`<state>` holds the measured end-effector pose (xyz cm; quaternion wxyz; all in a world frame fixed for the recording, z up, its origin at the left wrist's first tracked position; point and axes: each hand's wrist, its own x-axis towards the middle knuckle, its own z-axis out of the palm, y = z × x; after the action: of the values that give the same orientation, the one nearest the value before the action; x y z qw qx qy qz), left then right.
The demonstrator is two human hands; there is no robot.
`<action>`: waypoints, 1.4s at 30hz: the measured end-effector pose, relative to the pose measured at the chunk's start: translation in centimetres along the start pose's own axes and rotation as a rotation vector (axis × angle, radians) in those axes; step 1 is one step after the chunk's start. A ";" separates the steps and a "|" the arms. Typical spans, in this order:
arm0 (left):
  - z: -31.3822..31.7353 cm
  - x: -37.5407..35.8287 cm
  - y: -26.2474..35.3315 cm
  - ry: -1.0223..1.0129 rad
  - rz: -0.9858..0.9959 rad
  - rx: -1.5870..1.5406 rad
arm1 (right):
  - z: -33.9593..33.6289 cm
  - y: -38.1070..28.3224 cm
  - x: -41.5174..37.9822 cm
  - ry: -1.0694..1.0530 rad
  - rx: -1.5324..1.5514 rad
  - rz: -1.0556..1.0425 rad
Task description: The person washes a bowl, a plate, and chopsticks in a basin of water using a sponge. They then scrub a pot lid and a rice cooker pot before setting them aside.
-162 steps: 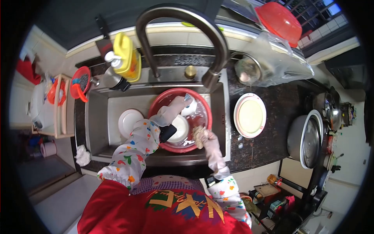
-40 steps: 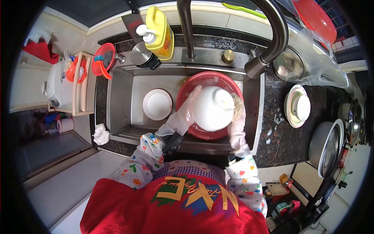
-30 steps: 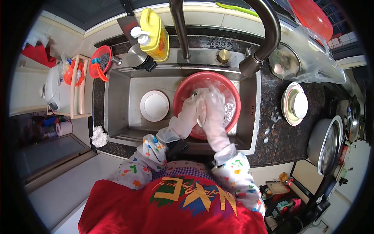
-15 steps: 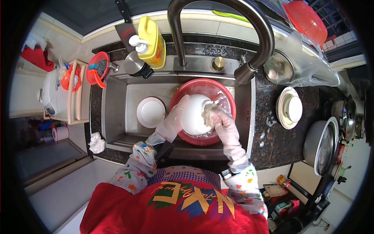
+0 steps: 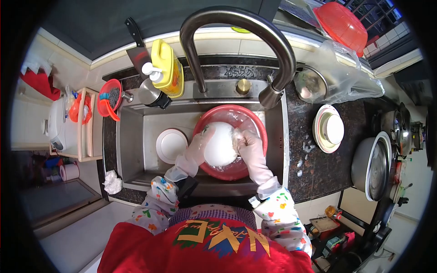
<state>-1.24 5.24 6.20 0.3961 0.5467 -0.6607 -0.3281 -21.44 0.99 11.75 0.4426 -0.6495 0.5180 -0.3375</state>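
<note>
Over the red basin (image 5: 259, 132) in the sink, a white bowl (image 5: 219, 144) is held with its rounded outside facing up. My left hand (image 5: 199, 144), in a translucent glove, grips its left side. At the bowl's right edge my right hand (image 5: 249, 146), gloved the same way, is closed on a light brownish cloth (image 5: 237, 138) pressed against it. My right fingertips are partly hidden by the cloth. Soapy water shows in the basin around the bowl. Left of the basin, a white plate (image 5: 171, 145) rests on the sink floor.
A dark faucet (image 5: 277, 50) arches over the sink (image 5: 136, 159). Behind stand a yellow detergent jug (image 5: 167, 68) and a cleaver (image 5: 136, 48). Stacked dishes (image 5: 328, 128) and a metal pot (image 5: 375, 168) are on the right counter. A crumpled white cloth (image 5: 112, 182) lies at left.
The bowl has turned, so more of its rounded outside faces up. My right hand with the cloth has shifted along its right edge. The whole view has moved slightly.
</note>
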 end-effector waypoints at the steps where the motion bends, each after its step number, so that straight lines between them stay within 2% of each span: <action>1: -0.2 0.7 1.5 -0.027 -0.362 -0.361 | 0.6 2.3 0.3 0.032 -0.219 -0.042; 2: -0.5 1.2 2.6 -0.056 -0.722 -0.721 | 1.0 3.5 0.1 0.038 -0.218 -0.051; 4: -0.6 1.5 3.6 0.004 -0.747 -0.830 | 1.4 6.1 -0.8 -0.161 -0.400 -0.045; 5: -0.5 1.2 3.8 0.064 -0.795 -0.947 | 1.7 6.9 -1.5 -0.226 -0.085 -0.007; 6: -0.6 1.1 3.8 0.065 -0.795 -0.947 | 1.5 7.8 -2.3 -0.226 -0.085 -0.008; 8: -0.9 1.0 3.5 0.060 -0.641 -0.634 | -0.5 2.5 -2.7 -0.151 0.486 0.364; 9: -0.5 1.3 3.5 0.067 -0.638 -0.637 | -0.6 1.3 -2.8 -0.157 0.481 0.359; 11: 0.8 1.9 3.9 0.108 -0.891 -0.832 | 0.3 -0.8 -3.2 0.067 0.543 0.114; 12: 2.0 1.0 1.8 0.106 -0.890 -0.836 | 0.8 -1.7 -2.9 0.015 0.332 -0.219; 13: 4.0 -0.8 -2.0 0.107 -0.370 -0.315 | 2.2 -2.1 -3.2 0.060 -0.088 -0.324; 16: 4.8 -1.0 3.4 0.360 -0.340 -0.502 | 4.4 -2.3 -2.2 0.198 -0.631 -0.484; 17: 4.2 -0.3 3.9 0.234 -0.438 -0.698 | 4.7 -1.2 -0.9 0.070 0.261 -0.198; 18: 3.9 -0.2 4.2 0.098 -0.542 -0.893 | 4.3 0.2 -0.2 -0.087 0.754 0.097; 19: 3.9 -0.2 4.4 0.040 -0.616 -0.955 | 3.7 0.6 0.8 -0.088 1.232 0.462; 20: 3.7 -0.1 5.1 0.037 -0.624 -0.956 | 1.6 -1.9 1.2 -0.155 0.624 0.223; 22: 3.0 0.6 6.4 -0.010 -0.710 -0.913 | 0.1 -2.3 2.1 -0.260 0.704 0.499; 23: 2.7 1.0 6.2 -0.014 -0.708 -0.911 | 0.4 -2.3 2.3 -0.256 0.707 0.497; 25: 2.4 1.0 5.9 -0.001 -0.636 -0.791 | 1.5 -1.7 2.2 -0.106 0.110 -0.200; 26: 3.0 0.8 4.8 0.000 -0.642 -0.793 | 2.0 -1.5 1.9 -0.109 0.110 -0.195; 28: 4.8 0.9 1.9 0.107 -0.031 0.031 | 2.7 -1.3 1.0 0.071 -0.207 -0.448; 29: 4.1 1.1 1.9 0.051 0.019 0.239 | 2.8 -1.5 -0.4 0.000 -0.201 -0.354; 30: 4.2 0.4 0.5 0.050 0.016 0.239 | 3.3 -1.5 -1.6 -0.002 -0.200 -0.351; 31: 4.8 -0.6 -1.8 -0.017 -0.040 0.017 | 4.0 -1.3 -2.5 0.034 -0.260 -0.400; 32: 4.8 -0.9 -1.0 -0.031 -0.205 -0.362 | 4.3 -1.2 -3.4 0.068 -0.319 -0.448; 33: 4.8 -1.2 -0.3 0.041 -0.382 -0.848 | 3.5 -1.0 -4.3 -0.040 -0.322 -0.413; 34: 4.8 -1.5 0.5 0.173 -0.543 -1.222 | 3.2 -0.3 -4.9 -0.040 -0.317 -0.412; 36: 2.2 0.1 5.3 0.240 -0.960 -1.453 | 2.8 1.5 -5.8 -0.083 -0.272 -0.511; 37: 2.6 0.3 5.7 0.237 -0.957 -1.455 | 2.2 1.4 -6.5 -0.092 -0.291 -0.445; 38: 3.1 0.4 6.1 0.264 -0.661 -1.300 | 2.1 1.6 -6.6 -0.093 -0.293 -0.445; 40: 3.6 0.1 5.9 0.291 -0.379 -1.132 | 2.2 1.3 -6.8 0.027 -0.263 -0.297; 41: 3.7 -0.2 5.0 0.266 -0.419 -1.186 | 2.0 1.0 -6.3 -0.021 0.119 -0.111; 42: 3.9 -0.3 3.9 0.240 -0.456 -1.240 | 1.8 0.6 -5.7 0.010 0.640 0.083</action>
<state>-6.45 6.23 7.69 0.6284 0.3765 -0.1694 -0.6593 -21.43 6.86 10.62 0.6352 -0.4539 0.4139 -0.4681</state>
